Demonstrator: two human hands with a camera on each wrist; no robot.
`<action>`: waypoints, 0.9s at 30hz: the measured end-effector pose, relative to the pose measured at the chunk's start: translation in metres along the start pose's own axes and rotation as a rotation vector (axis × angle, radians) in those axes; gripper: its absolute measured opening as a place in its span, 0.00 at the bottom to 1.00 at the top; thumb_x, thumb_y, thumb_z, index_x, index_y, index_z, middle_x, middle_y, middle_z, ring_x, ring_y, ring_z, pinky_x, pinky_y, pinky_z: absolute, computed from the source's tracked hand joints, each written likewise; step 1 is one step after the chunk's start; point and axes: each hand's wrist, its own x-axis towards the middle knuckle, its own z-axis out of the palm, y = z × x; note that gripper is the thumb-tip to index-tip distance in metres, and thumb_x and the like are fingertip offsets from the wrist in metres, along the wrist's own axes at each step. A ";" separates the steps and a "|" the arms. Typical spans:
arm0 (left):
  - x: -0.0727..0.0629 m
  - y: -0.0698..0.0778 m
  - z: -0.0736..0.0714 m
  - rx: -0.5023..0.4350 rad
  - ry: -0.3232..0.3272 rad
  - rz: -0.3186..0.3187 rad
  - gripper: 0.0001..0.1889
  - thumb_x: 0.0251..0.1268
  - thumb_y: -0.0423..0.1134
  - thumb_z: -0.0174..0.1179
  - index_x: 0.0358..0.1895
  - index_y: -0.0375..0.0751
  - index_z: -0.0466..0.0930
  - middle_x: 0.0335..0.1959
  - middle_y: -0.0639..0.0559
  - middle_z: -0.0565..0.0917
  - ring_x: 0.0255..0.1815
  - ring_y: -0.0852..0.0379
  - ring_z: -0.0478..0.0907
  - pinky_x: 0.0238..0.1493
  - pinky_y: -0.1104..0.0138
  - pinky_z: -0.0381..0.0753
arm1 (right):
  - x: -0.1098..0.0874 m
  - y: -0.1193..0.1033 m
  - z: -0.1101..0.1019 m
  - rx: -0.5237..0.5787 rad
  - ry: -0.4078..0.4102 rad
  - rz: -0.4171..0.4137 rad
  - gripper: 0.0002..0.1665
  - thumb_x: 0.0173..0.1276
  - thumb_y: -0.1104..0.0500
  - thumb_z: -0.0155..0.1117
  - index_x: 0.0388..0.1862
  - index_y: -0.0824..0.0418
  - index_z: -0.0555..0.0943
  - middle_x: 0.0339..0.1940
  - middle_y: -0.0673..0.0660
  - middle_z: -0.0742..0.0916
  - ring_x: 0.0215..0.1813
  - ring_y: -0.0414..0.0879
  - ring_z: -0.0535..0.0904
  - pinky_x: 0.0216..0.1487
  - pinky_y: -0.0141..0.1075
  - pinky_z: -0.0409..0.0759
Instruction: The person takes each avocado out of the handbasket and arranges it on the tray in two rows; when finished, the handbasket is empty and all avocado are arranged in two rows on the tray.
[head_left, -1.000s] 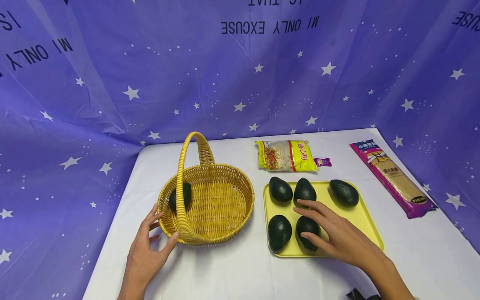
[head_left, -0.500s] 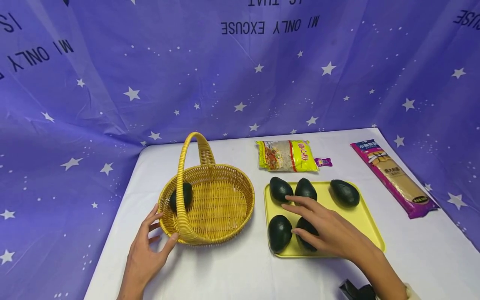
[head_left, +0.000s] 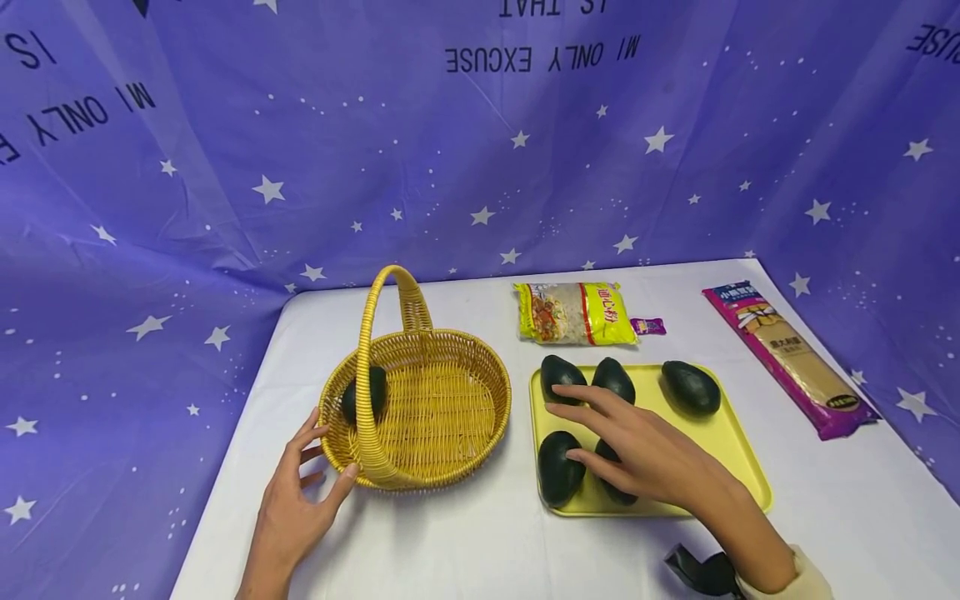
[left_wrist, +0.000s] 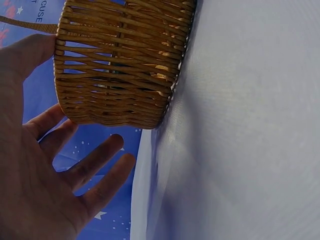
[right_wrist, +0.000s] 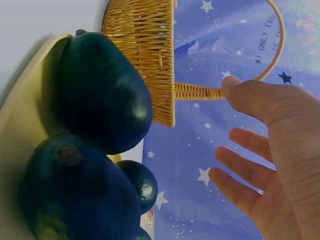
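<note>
A yellow wicker basket [head_left: 442,417] with a tall arched handle holds one dark green avocado [head_left: 377,392] on its left side. At the basket's left rim rests my left hand [head_left: 288,504], thumb and fingertips touching the outside, the other fingers spread apart in the left wrist view. Several avocados sit on a yellow tray [head_left: 720,450]. My right hand [head_left: 637,446] hovers over the tray, fingers extended and holding nothing. Its thumb overlaps the front-left avocado [head_left: 557,475], and its fingertips overlap the back-left avocado [head_left: 558,371]. The front-middle avocado [head_left: 618,492] is partly hidden beneath the hand.
Behind the tray lies a yellow bag of pasta [head_left: 573,312] beside a small purple packet [head_left: 648,326]. A long purple noodle packet [head_left: 787,358] lies to the right. A black object [head_left: 701,571] shows near my right wrist. Starry purple cloth [head_left: 480,167] hangs behind the white table.
My right hand has moved left across the tray, from over the front-middle avocado toward the left pair. My left hand has stayed at the basket rim.
</note>
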 end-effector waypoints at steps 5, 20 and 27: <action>-0.001 0.001 0.000 -0.008 0.001 0.000 0.36 0.66 0.41 0.78 0.76 0.49 0.72 0.85 0.58 0.65 0.60 0.77 0.73 0.51 0.81 0.80 | 0.005 -0.001 0.000 0.001 -0.015 -0.001 0.40 0.76 0.48 0.74 0.83 0.43 0.71 0.83 0.49 0.73 0.75 0.50 0.77 0.61 0.46 0.88; 0.002 0.000 -0.001 -0.058 -0.006 -0.006 0.38 0.63 0.38 0.80 0.75 0.46 0.73 0.85 0.57 0.65 0.61 0.77 0.72 0.52 0.83 0.78 | 0.019 0.001 0.004 0.006 -0.011 -0.047 0.37 0.78 0.48 0.72 0.82 0.46 0.72 0.81 0.51 0.74 0.67 0.44 0.81 0.52 0.38 0.88; 0.002 -0.001 0.000 -0.074 -0.001 0.002 0.38 0.62 0.37 0.80 0.75 0.47 0.73 0.85 0.58 0.65 0.62 0.76 0.72 0.52 0.84 0.78 | 0.029 -0.003 0.004 0.010 -0.021 -0.076 0.37 0.77 0.50 0.73 0.81 0.46 0.73 0.80 0.52 0.75 0.74 0.49 0.77 0.61 0.46 0.88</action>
